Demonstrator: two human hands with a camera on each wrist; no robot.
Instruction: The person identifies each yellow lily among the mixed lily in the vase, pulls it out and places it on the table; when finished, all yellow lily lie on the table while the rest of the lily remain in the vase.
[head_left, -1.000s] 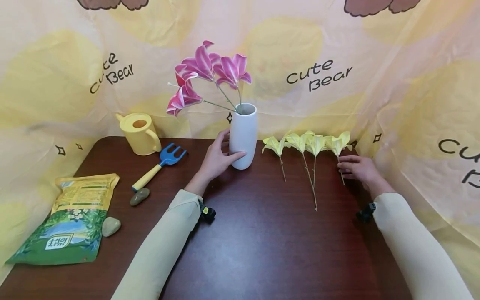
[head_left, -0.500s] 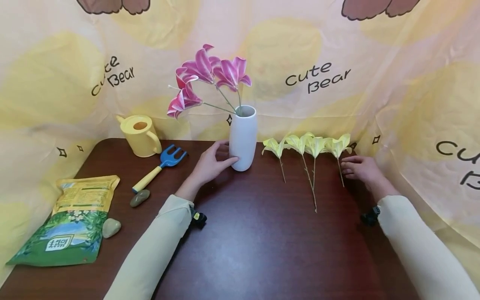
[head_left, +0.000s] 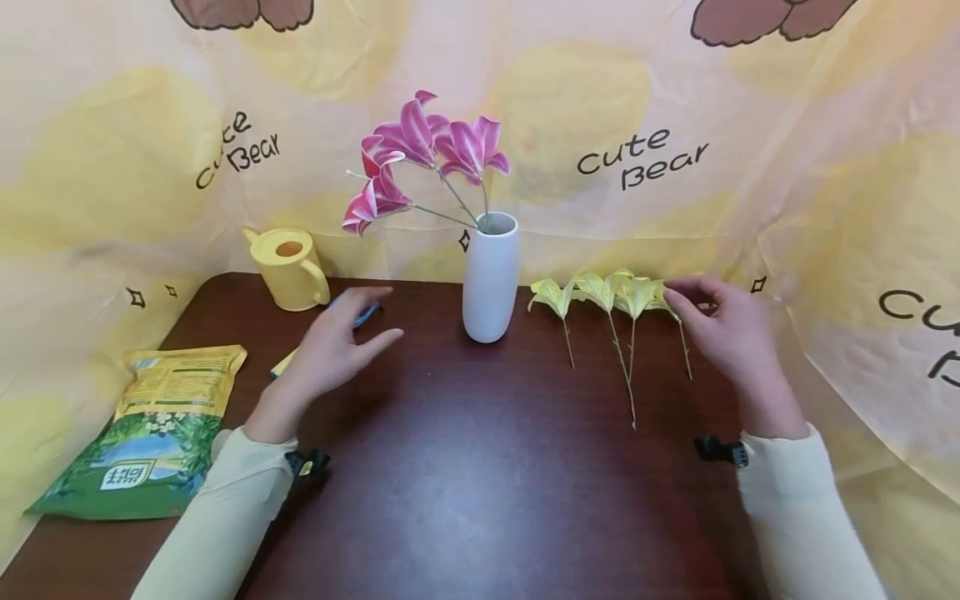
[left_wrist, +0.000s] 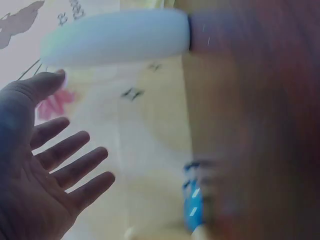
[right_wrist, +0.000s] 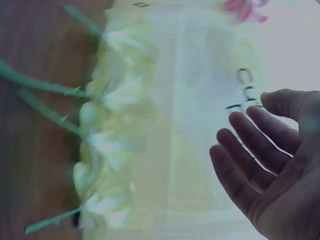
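Observation:
A white vase point(head_left: 491, 287) stands upright at the back middle of the table, holding several pink lilies point(head_left: 412, 133) that lean left. To its left, my left hand point(head_left: 330, 346) hangs over the table with spread fingers and nothing in them. It partly covers a blue hand fork point(head_left: 367, 315) with a yellow handle. Several yellow lilies point(head_left: 633, 293) lie in a row right of the vase, stems toward me. My right hand point(head_left: 731, 333) is above the rightmost yellow bloom, which it mostly hides in the head view. In the right wrist view its fingers are loosely extended and hold nothing.
A yellow watering can point(head_left: 288, 271) stands at the back left. On the left lies a green and yellow bag point(head_left: 157, 433). A printed cloth point(head_left: 540, 108) rises behind the table and along both sides.
My left hand has let go of the vase and moved left over the hand fork. My right hand has lifted away from the rightmost yellow lily's stem to over its bloom.

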